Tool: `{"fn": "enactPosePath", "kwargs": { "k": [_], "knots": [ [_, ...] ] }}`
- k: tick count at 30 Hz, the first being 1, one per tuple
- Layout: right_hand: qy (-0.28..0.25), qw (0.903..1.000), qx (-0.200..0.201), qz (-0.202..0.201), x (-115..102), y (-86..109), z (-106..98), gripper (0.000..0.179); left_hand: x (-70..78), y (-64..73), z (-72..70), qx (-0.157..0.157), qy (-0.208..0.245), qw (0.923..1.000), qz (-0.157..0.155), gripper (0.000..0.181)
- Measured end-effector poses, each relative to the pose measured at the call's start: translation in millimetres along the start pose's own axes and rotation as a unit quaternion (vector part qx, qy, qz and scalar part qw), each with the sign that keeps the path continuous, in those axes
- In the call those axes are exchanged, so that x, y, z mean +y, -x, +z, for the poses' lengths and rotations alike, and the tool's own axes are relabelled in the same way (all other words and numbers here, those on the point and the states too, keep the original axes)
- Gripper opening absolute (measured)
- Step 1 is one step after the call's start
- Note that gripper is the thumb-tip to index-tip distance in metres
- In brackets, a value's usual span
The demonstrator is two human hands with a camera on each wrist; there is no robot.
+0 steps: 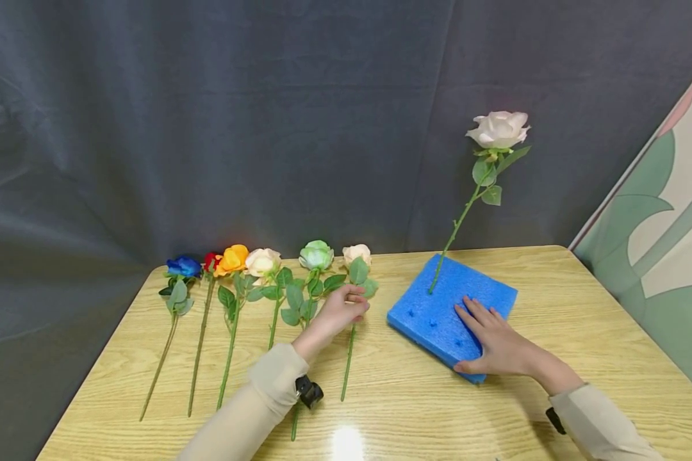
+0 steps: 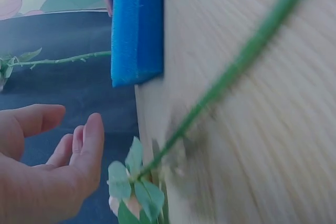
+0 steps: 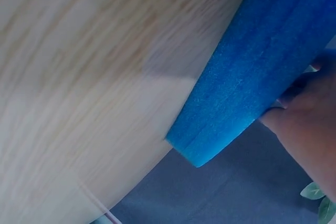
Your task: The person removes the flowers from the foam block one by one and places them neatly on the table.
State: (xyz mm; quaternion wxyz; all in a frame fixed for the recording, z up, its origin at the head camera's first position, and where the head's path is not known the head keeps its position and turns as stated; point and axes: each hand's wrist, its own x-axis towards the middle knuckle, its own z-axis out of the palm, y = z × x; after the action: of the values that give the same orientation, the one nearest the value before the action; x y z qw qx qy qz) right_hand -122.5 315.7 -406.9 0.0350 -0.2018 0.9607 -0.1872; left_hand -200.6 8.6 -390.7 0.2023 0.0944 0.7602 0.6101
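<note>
A blue foam block [image 1: 415, 301] lies on the table with several small holes in its top. One pale pink rose [image 1: 498, 130] stands in it, its stem leaning right. My right hand [image 1: 498, 342] rests on the foam with fingers spread; in the right wrist view its thumb side touches the block's edge. My left hand [image 1: 337, 314] hovers over the stem of a peach rose [image 1: 356, 255] lying at the row's right end. In the left wrist view the left hand [image 2: 52, 166] shows a gap between thumb and fingers, with nothing between them.
Left of the peach rose lie a green rose [image 1: 316, 255], a cream rose [image 1: 263, 262], an orange rose [image 1: 232, 259], a red rose [image 1: 211, 261] and a blue rose [image 1: 183, 266]. A dark curtain [image 1: 265, 128] hangs behind the wooden table [image 1: 403, 410].
</note>
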Motion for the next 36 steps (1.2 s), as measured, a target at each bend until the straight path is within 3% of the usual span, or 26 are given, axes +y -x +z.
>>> {"fn": "enactPosePath", "kwargs": {
  "k": [6, 18, 26, 36],
  "knots": [
    [-0.007, 0.9999, -0.011, -0.008, 4, 1.5, -5, 0.105, 8.7, -15.6, 19.0, -0.013, 0.048, 0.9983, 0.031, 0.039],
    [-0.011, 0.9996, -0.016, -0.022, 18, 3.5, -7, 0.096, 12.9, -40.7, 50.5, 0.018, 0.061, 0.9957, 0.068, 0.04],
    [-0.001, 0.9989, -0.014, -0.046, 25, 3.0, -10, 0.094, 13.4, -48.7, 65.7, 0.016, 0.088, 0.9927, 0.081, 0.043],
    [-0.025, 0.9991, -0.021, -0.025, 34, 6.6, -12, 0.093, 15.1, -51.5, 84.6, -0.01, 0.077, 0.994, 0.078, 0.047]
  ]
}}
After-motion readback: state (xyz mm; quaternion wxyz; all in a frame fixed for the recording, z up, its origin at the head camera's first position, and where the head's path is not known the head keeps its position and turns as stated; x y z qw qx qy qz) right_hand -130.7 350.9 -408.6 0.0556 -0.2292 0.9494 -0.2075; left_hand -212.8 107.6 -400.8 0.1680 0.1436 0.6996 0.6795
